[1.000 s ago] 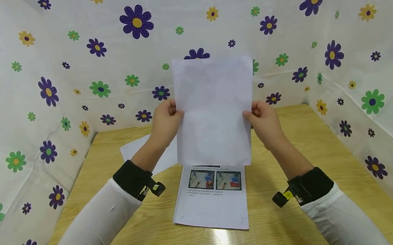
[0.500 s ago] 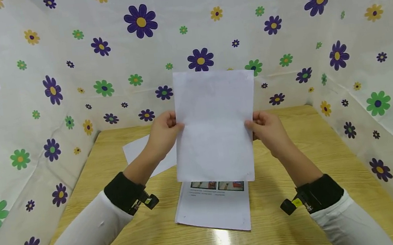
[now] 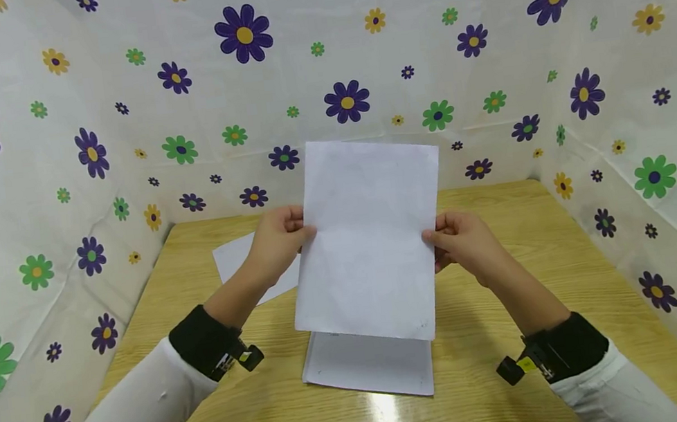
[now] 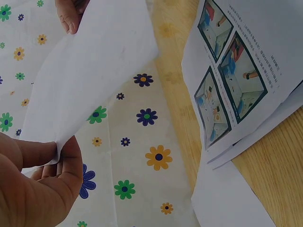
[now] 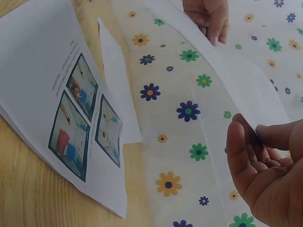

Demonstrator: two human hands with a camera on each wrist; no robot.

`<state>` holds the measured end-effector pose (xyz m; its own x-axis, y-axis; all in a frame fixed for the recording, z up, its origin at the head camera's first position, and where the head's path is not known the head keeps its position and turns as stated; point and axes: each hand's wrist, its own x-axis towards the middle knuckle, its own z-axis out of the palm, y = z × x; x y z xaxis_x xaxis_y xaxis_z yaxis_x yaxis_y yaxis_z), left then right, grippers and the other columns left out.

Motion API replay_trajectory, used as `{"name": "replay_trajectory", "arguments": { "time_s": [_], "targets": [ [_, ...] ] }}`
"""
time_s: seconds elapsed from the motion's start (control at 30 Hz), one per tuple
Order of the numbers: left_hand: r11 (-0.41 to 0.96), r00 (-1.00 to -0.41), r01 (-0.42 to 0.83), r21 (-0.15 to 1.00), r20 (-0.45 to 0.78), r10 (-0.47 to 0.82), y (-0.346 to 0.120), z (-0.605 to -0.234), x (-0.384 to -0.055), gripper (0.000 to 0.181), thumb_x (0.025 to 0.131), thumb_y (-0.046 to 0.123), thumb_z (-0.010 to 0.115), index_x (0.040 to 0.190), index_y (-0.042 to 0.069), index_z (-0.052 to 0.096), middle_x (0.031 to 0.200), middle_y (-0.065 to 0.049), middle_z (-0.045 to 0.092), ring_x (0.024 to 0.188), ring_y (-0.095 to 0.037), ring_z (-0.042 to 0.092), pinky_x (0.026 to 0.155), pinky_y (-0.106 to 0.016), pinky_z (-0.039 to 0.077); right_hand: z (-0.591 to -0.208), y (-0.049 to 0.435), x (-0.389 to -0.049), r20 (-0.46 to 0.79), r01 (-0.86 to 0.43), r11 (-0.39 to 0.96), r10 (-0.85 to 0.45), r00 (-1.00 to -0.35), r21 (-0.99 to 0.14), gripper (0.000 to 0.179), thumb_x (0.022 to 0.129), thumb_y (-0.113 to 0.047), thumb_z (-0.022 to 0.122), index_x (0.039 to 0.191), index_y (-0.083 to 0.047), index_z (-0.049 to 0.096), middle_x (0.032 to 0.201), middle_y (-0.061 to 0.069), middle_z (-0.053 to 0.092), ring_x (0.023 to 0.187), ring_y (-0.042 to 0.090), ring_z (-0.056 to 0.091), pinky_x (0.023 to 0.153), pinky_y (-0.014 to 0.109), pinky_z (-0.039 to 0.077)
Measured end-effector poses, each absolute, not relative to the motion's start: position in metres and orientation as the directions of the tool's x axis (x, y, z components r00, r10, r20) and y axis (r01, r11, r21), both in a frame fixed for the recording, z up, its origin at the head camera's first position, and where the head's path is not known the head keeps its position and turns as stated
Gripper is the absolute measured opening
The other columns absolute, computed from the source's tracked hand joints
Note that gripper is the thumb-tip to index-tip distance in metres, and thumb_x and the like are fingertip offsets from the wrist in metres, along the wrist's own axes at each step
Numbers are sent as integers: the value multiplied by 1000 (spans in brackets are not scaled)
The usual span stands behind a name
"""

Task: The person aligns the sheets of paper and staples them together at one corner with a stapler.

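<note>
A sheet of white paper (image 3: 370, 242) is held up between both hands, its near side blank. My left hand (image 3: 279, 242) pinches its left edge between thumb and fingers, and my right hand (image 3: 463, 244) pinches the right edge a little lower. Below the sheet lies a stack of printed paper (image 3: 369, 367), partly hidden by it in the head view. In the left wrist view the stack's top page (image 4: 236, 71) shows several colour photos and lines of small text. The left wrist view also shows my left thumb and fingers (image 4: 40, 184) bent round the sheet's edge.
Another white sheet (image 3: 234, 258) lies on the wooden table (image 3: 529, 231), partly behind the left hand. A white curtain (image 3: 190, 116) with printed flowers stands along the back and sides of the table. Each wrist wears a black band with a small camera (image 3: 251, 357).
Both hands have lowered the sheet toward the stack, and it now covers the printed photos in the head view. Its right side has tilted lower than its left. The stack has stayed put.
</note>
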<state>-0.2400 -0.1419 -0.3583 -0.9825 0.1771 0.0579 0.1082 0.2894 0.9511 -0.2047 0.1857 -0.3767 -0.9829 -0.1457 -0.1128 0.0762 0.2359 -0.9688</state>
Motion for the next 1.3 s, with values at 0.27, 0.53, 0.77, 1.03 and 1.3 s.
{"name": "replay_trajectory", "arguments": {
  "time_s": [0.27, 0.53, 0.77, 1.03, 1.3],
  "targets": [
    [320, -979, 14, 947, -53, 199, -149, -371, -234, 29, 100, 5, 64, 127, -5, 60, 114, -20, 71, 100, -25, 70, 78, -30, 60, -386, 187, -198, -156, 108, 257, -174, -972, -960, 30, 102, -16, 64, 118, 10, 57, 92, 13, 73, 71, 23, 69, 67, 34, 61],
    [377, -978, -40, 925, -114, 177, -153, -385, -230, 30, 99, 8, 66, 126, -4, 60, 110, -18, 69, 94, -23, 68, 76, -29, 59, -401, 182, -190, -196, 139, 267, -199, -960, -954, 27, 102, -15, 64, 113, 9, 59, 84, 12, 69, 68, 22, 66, 64, 35, 61],
    [409, -973, -64, 910, -149, 179, -155, -406, -229, 29, 98, 8, 67, 123, -5, 61, 104, -15, 69, 88, -21, 68, 73, -28, 58, -416, 180, -188, -225, 159, 295, -205, -953, -942, 24, 102, -14, 65, 109, 8, 62, 79, 13, 68, 62, 21, 67, 63, 36, 62],
    [437, -969, -71, 897, -166, 183, -155, -428, -229, 25, 98, 7, 68, 118, -5, 60, 91, -11, 65, 81, -20, 67, 69, -30, 59, -430, 179, -187, -263, 197, 319, -177, -948, -927, 19, 101, -12, 65, 103, 6, 61, 75, 12, 65, 60, 21, 66, 63, 39, 62],
    [497, -970, -55, 866, -164, 180, -153, -437, -231, 27, 96, 6, 69, 119, -6, 61, 92, -13, 64, 77, -20, 66, 71, -38, 60, -439, 177, -186, -282, 207, 339, -187, -941, -918, 20, 99, -12, 67, 100, 6, 60, 72, 13, 66, 58, 20, 67, 61, 40, 62]
  ]
}}
